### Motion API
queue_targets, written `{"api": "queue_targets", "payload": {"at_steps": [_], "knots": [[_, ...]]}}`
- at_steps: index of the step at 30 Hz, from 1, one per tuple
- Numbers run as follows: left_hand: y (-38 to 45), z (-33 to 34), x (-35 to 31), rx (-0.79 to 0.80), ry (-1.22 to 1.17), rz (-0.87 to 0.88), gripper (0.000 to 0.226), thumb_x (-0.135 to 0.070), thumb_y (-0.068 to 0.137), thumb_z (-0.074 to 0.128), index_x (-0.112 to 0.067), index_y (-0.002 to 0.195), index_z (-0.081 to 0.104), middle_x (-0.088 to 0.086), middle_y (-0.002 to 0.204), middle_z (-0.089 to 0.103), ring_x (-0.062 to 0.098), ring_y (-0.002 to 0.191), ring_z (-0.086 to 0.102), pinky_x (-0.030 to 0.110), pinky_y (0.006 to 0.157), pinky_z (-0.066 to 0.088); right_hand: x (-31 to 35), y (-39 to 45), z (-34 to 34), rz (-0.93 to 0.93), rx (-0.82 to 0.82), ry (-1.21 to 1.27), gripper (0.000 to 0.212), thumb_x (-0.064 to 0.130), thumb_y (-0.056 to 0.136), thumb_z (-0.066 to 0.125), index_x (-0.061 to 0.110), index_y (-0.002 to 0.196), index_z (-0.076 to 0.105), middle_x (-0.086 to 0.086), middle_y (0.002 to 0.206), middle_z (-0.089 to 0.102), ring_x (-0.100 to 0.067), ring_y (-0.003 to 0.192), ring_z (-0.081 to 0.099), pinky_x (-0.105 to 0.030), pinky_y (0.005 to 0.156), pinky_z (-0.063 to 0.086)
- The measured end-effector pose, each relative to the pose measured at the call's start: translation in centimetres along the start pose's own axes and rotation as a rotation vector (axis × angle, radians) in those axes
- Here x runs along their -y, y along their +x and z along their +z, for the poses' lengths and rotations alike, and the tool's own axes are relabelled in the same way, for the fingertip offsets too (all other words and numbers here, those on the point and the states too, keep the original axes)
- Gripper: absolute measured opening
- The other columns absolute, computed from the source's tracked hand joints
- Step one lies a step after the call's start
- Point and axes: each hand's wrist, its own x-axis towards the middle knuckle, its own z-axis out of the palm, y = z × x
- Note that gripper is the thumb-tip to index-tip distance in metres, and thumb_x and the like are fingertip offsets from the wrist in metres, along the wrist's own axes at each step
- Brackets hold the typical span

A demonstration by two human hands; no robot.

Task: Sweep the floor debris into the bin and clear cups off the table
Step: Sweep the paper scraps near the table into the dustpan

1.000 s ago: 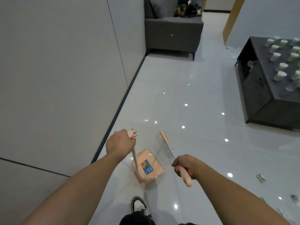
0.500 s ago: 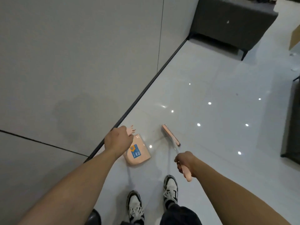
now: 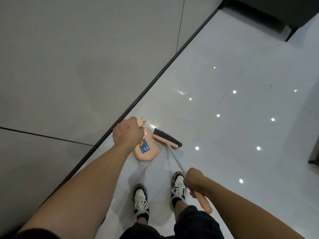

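My left hand [image 3: 128,134] grips the top of a peach dustpan's handle; the dustpan [image 3: 146,150], with a blue label, hangs close to the white floor near the wall's base. My right hand [image 3: 195,181] grips the peach handle end of a broom [image 3: 174,156]. The broom's silver shaft slants down to its peach head with dark bristles [image 3: 166,138], which lies just right of the dustpan. No cups, table or bin are in view.
A grey wall [image 3: 77,66] with a dark skirting line runs along the left. A dark sofa's corner and leg [image 3: 290,33] stand at the top right. My two feet in white sneakers [image 3: 140,199] stand on the glossy floor below the dustpan. A tiny dark speck [image 3: 271,85] lies far right.
The view has swung down and left; the table with cups and the floor debris have left the frame. The dustpan and the broom head have come closer together, near the wall.
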Motion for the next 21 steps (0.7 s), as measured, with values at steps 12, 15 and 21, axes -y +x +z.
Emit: {"api": "queue_targets", "payload": {"at_steps": [12, 15, 21], "knots": [[-1.5, -1.5, 3.2, 0.007, -0.045, 0.013, 0.029, -0.040, 0.087, 0.064, -0.017, 0.104, 0.065, 0.011, 0.099, 0.069, 0.034, 0.089, 0.064, 0.031, 0.064, 0.038, -1.8, -7.2, -0.3, -0.039, 0.167, 0.106, 0.024, 0.005, 0.091, 0.057, -0.004, 0.113, 0.061, -0.008, 0.060, 0.052, -0.015, 0.042, 0.045, -0.024, 0.043, 0.040], [-2.2, -1.4, 5.2, 0.022, -0.058, 0.012, 0.029, -0.040, 0.087, 0.062, -0.016, 0.103, 0.066, 0.013, 0.101, 0.069, 0.037, 0.091, 0.065, 0.031, 0.066, 0.040, -2.4, -8.1, 1.1, -0.028, 0.094, 0.183, 0.027, 0.003, 0.092, 0.057, -0.006, 0.117, 0.058, -0.010, 0.065, 0.053, -0.015, 0.042, 0.045, -0.023, 0.041, 0.041], [-3.1, -2.0, 6.5, 0.024, -0.102, 0.070, 0.030, -0.043, 0.081, 0.062, -0.017, 0.095, 0.066, 0.012, 0.097, 0.069, 0.036, 0.089, 0.065, 0.034, 0.071, 0.049, -4.6, -8.5, 2.3, 0.016, -0.109, 0.470, 0.010, 0.001, 0.091, 0.056, -0.001, 0.101, 0.058, -0.013, 0.063, 0.053, -0.016, 0.038, 0.045, -0.020, 0.040, 0.041]]}}
